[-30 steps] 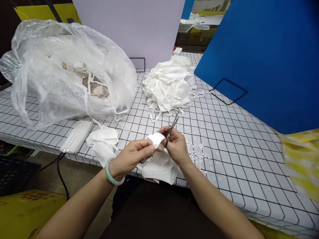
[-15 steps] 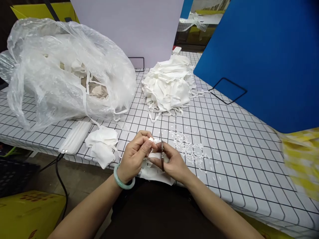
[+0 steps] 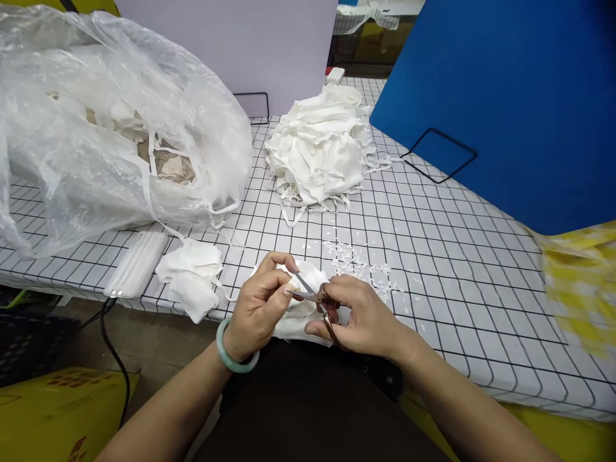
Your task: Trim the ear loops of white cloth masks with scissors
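My right hand (image 3: pixel 359 314) has its fingers through the handles of a pair of scissors (image 3: pixel 310 295), whose blades are spread and point left at my left fingertips. My left hand (image 3: pixel 264 298), below a pale green bangle (image 3: pixel 235 350), pinches a bit of white fabric; its fingers partly hide what they grip. The white fabric piece (image 3: pixel 301 317) hangs under both hands at the table's front edge. Small white snippets (image 3: pixel 356 260) lie scattered just beyond my right hand. Left of my hands rests another crumpled white fabric piece (image 3: pixel 192 276) with a strap.
A big clear plastic bag (image 3: pixel 202 115) of white pieces fills the left. A heap of white fabric pieces (image 3: pixel 322 147) lies farther back. A white lamp-like bar (image 3: pixel 137 263) with a black cord sits at the front edge. Blue (image 3: pixel 505 115) and pale lilac (image 3: pixel 231 45) panels stand behind.
The scissors have turned from pointing away to pointing left, with blades now spread at my left fingertips. My right hand has shifted right and rotated. The whole view has tilted slightly downward.
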A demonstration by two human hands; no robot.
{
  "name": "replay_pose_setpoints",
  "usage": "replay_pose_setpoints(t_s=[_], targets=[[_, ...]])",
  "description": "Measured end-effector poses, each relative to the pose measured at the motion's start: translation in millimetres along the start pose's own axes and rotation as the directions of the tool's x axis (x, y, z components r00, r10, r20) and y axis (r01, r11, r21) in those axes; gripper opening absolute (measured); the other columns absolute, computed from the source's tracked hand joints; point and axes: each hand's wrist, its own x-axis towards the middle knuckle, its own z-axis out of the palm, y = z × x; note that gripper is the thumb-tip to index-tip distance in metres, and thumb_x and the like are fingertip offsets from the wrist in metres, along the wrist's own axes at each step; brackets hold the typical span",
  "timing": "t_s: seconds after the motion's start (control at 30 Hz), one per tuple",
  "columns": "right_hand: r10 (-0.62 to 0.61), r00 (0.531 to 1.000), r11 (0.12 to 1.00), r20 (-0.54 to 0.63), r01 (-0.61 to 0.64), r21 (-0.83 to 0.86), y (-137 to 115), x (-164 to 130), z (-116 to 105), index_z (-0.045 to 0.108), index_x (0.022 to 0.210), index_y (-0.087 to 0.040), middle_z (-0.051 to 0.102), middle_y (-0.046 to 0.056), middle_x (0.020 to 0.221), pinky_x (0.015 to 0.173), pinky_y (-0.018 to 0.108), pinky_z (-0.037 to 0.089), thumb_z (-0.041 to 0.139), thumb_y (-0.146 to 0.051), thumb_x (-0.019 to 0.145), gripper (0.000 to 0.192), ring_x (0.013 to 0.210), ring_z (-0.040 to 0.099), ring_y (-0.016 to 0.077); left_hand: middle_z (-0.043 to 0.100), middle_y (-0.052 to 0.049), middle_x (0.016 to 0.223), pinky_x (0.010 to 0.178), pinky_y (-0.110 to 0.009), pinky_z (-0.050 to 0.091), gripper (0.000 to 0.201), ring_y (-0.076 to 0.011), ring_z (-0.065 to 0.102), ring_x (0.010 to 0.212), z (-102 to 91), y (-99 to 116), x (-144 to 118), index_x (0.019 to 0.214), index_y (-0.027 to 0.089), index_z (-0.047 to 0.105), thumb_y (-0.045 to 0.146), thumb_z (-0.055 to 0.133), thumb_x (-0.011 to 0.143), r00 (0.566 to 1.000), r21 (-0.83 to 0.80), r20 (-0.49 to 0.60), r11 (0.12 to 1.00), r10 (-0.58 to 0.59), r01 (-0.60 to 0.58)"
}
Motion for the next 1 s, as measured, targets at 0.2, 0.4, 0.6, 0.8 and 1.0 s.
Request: replay_pose_setpoints(t_s=[0.2,0.4,0.6,0.8,1.0], targets=[[-0.022,1.0,1.0,-0.017,0.022,0.02,-1.7,-0.1,0.4,0.049,0.061,-0.02,0.057,-0.001,0.053,0.057,0.027,0.039,0.07,-0.056,0.083,0.047,0.052,0.05,0.0124,0.055,-0.01,0.097,0.086,-0.033,0.047,0.026,-0.0225,0.051,0.105,0.2,-1.4,-0.6,0.077,0.017,0.065,0.027,0.055,0.099,0.999,0.021,0.013,0.999,0.034,-0.034],[-0.027,1.0,0.999,-0.016,0.028,0.022,-2.6,-0.5,0.4,0.047,0.059,-0.02,0.054,-0.002,0.052,0.056,0.025,0.037,0.07,-0.056,0.083,0.049,0.05,0.047,0.0107,0.054,-0.01,0.103,0.085,-0.032,0.047,0.022,-0.0212,0.052,0.103,0.7,-3.7,-1.2,0.08,0.017,0.066,0.024,0.056,0.098,0.999,0.021,0.036,0.999,0.041,-0.041],[-0.015,1.0,0.999,-0.011,0.015,0.036,-3.2,-2.0,0.7,0.048,0.059,-0.02,0.054,-0.002,0.051,0.055,0.024,0.038,0.07,-0.055,0.084,0.049,0.049,0.047,0.0106,0.054,-0.009,0.103,0.083,-0.029,0.046,0.018,-0.0206,0.051,0.104,0.8,-4.7,-2.5,0.085,0.017,0.068,0.022,0.056,0.098,0.997,0.02,0.062,0.999,0.046,-0.048],[-0.014,1.0,0.999,-0.02,0.015,0.033,-2.6,-4.1,2.0,0.044,0.057,-0.02,0.051,-0.003,0.05,0.053,0.023,0.036,0.07,-0.054,0.084,0.051,0.048,0.044,0.0092,0.056,-0.009,0.098,0.08,-0.029,0.045,0.017,-0.0213,0.051,0.104,1.3,-3.9,-5.5,0.086,0.018,0.068,0.021,0.056,0.097,0.995,0.043,0.078,0.996,0.069,-0.072],[-0.01,0.999,1.0,-0.045,0.009,-0.017,1.1,-8.9,3.6,0.039,0.057,-0.02,0.046,-0.004,0.05,0.051,0.023,0.032,0.068,-0.055,0.086,0.054,0.048,0.039,0.0086,0.054,-0.009,0.105,0.078,-0.029,0.046,0.016,-0.0201,0.051,0.103,2.7,-4.4,-4.6,0.087,0.017,0.068,0.019,0.055,0.097,0.994,0.065,0.09,0.996,0.056,-0.062]])
